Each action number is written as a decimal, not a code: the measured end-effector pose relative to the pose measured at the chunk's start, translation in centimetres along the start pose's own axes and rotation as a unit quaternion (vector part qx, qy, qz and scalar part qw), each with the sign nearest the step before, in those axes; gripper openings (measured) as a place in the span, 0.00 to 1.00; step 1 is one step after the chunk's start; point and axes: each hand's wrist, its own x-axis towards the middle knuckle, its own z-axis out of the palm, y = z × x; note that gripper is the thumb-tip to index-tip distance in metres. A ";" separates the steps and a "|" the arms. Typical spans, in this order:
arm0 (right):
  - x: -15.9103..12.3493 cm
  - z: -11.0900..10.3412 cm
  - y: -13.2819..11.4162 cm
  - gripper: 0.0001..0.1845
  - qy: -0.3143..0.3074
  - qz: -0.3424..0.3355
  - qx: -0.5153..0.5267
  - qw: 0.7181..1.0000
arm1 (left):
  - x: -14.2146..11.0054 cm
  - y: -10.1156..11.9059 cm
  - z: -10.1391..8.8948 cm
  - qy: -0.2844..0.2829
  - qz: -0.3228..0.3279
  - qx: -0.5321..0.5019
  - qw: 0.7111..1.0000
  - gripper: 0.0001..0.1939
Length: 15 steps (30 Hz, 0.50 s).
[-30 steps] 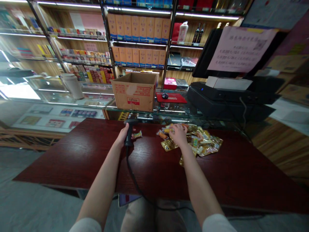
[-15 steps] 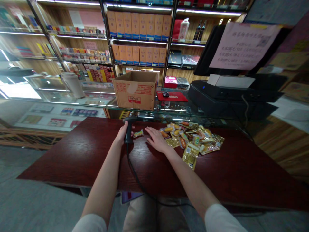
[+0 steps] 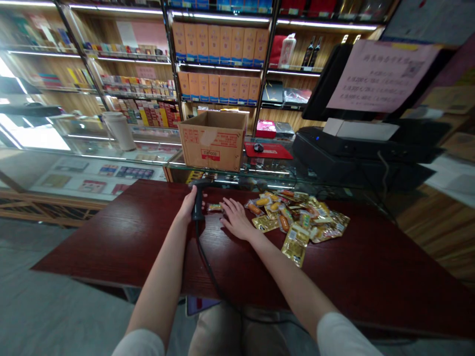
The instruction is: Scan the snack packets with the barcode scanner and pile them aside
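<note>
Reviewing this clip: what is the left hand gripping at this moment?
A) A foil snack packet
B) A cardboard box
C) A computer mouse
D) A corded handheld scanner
D. The left hand is wrapped around the handle of a corded handheld scanner, with its black cable running down from the grip.

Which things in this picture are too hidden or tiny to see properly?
Everything here is in the head view:
- Scanner: the left hand hides part of its grip.
- Box: its front wall hides most of the inside.
- Sign: the small writing is too blurred to read.
- Packets: they overlap, and their labels are too small to read.
</note>
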 end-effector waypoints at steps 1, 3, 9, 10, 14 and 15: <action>0.1 0.2 -0.2 0.31 -0.013 -0.017 0.005 1.000 | 0.0 0.0 0.0 -0.001 0.003 0.002 1.000 0.24; 0.3 0.4 -0.7 0.31 -0.033 -0.029 0.000 0.999 | 0.0 0.0 -0.1 -0.003 0.008 0.003 1.000 0.24; 0.0 -0.6 0.0 0.18 0.022 0.059 -0.044 0.997 | -0.1 -0.1 0.1 -0.006 0.006 0.011 1.000 0.23; -0.1 -0.8 0.5 0.15 0.022 0.072 -0.037 0.996 | -0.2 -0.1 0.2 -0.008 0.005 0.013 1.000 0.23; -0.5 -1.3 3.0 0.16 0.017 0.133 0.027 0.991 | -0.5 -0.2 0.7 -0.018 -0.009 0.025 0.999 0.24; -0.4 -1.3 3.6 0.20 0.032 0.155 0.055 0.986 | -0.6 -0.3 0.8 -0.024 -0.012 0.030 0.999 0.25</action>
